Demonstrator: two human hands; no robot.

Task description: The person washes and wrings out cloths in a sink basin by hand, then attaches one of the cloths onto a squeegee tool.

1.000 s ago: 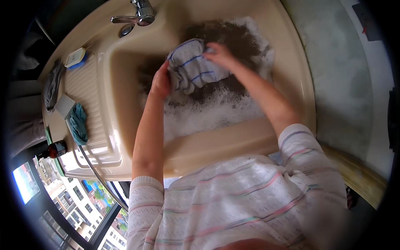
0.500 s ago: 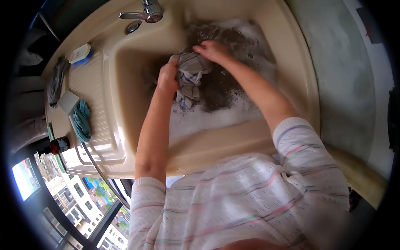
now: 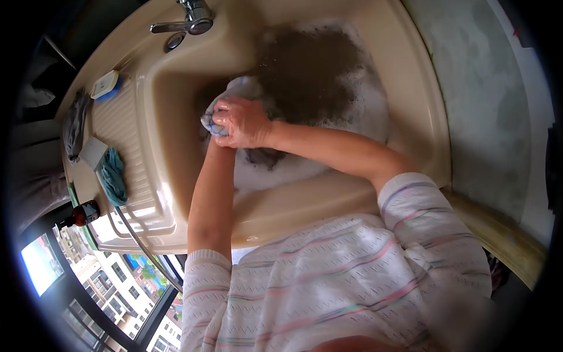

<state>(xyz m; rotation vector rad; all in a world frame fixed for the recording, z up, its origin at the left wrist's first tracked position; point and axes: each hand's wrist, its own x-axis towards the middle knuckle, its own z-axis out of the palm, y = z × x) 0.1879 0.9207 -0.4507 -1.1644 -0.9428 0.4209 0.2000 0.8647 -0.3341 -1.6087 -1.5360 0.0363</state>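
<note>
In the head view, a wet grey cloth (image 3: 245, 88) with blue stripes is bunched up at the left side of the sink basin, above the soapy water (image 3: 311, 61). My right hand (image 3: 241, 122) reaches across to it, fingers bent and closed over its near part. Below and behind that hand is my left hand (image 3: 223, 142), of which little more than the wrist shows. Cloth and right hand cover its fingers, so its grip is hidden.
The beige sink (image 3: 419, 88) has a chrome tap (image 3: 196, 23) at the back. Along the ribbed drainboard (image 3: 132, 126) lie a soap box (image 3: 105, 86), a dark cloth (image 3: 73, 126), a teal cloth (image 3: 113, 176), a brown bottle (image 3: 85, 213) and a hose (image 3: 138, 234).
My right hand has moved left and toward me, from the cloth's far edge onto its near part over my left hand. The cloth has shifted left and is bunched more tightly.
</note>
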